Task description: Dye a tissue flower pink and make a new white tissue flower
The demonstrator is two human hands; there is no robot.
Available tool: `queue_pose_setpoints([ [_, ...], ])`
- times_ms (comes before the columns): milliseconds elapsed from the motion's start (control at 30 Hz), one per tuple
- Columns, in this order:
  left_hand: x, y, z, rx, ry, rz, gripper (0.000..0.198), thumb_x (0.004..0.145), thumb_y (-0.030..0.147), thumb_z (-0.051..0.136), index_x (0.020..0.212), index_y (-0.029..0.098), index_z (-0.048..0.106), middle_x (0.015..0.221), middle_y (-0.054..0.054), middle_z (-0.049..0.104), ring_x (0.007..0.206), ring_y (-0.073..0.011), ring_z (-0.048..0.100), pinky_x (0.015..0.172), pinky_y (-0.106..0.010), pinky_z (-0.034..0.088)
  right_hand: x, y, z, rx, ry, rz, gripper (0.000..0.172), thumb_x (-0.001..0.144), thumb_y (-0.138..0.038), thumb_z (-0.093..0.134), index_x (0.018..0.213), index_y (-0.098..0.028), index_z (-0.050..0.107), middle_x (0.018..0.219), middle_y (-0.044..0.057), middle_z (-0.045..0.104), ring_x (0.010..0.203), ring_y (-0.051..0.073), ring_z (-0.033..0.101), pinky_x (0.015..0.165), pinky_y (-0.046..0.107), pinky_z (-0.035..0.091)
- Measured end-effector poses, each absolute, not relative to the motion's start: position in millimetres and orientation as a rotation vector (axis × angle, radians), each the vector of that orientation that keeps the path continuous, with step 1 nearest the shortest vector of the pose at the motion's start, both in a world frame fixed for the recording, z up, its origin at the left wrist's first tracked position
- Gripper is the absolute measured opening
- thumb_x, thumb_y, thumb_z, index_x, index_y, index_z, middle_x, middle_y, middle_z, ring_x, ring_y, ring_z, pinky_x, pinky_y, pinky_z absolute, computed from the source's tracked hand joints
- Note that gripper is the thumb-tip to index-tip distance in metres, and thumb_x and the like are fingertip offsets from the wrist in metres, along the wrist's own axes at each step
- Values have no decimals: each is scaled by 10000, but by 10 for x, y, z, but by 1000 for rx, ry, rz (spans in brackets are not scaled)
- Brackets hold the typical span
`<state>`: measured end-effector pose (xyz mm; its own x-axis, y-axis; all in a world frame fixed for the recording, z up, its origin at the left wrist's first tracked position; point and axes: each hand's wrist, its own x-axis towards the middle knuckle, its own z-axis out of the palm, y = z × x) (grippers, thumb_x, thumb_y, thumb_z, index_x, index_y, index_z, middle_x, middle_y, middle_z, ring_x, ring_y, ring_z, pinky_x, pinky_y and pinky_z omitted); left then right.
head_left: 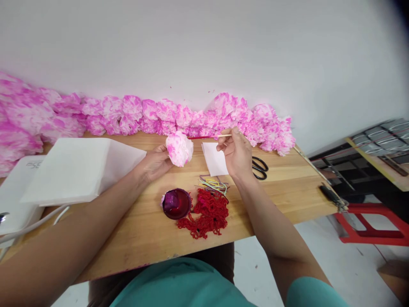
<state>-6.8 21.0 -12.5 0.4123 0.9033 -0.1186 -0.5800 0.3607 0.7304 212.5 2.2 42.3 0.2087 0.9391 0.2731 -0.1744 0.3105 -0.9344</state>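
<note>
My left hand (159,161) is closed on a white paper flower (179,148) blotched with pink, held above the table. In my right hand (236,152) is a thin stick (223,136), pale at the grip and red along the rest, probably a brush. Its far end reaches the flower's right edge, where the tip is hidden. Below them stands a small cup (176,204) of dark red-purple liquid. Beside it lies a heap of red yarn (211,215), with a few coloured strings (213,185) behind. Folded white paper (215,158) lies left of my right wrist.
Many pink-and-white paper flowers (166,111) line the wall. Black-handled scissors (260,167) lie right of my right hand. At left, a stack of white paper (68,166) rests on a white device (22,170) with cables. A red stool (373,224) stands beyond the table's right end.
</note>
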Motion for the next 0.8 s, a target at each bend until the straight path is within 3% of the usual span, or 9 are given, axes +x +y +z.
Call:
queue_pose_setpoints([
  [667, -55, 204, -105, 607, 541, 1058, 116, 711, 87, 832, 771, 142, 749, 812, -20, 765, 720, -114, 677, 725, -212, 558, 2139, 40, 426, -948, -1023, 902, 422, 829, -642, 670, 742, -230, 658, 592, -41, 584, 543, 94, 527, 538, 253, 441],
  [800, -49, 205, -94, 638, 536, 1056, 150, 727, 107, 832, 860, 139, 769, 884, -44, 778, 789, -138, 696, 804, -243, 560, 2133, 46, 414, -971, -1014, 889, 428, 809, -644, 683, 712, -229, 644, 568, -47, 567, 517, 94, 502, 533, 257, 434],
])
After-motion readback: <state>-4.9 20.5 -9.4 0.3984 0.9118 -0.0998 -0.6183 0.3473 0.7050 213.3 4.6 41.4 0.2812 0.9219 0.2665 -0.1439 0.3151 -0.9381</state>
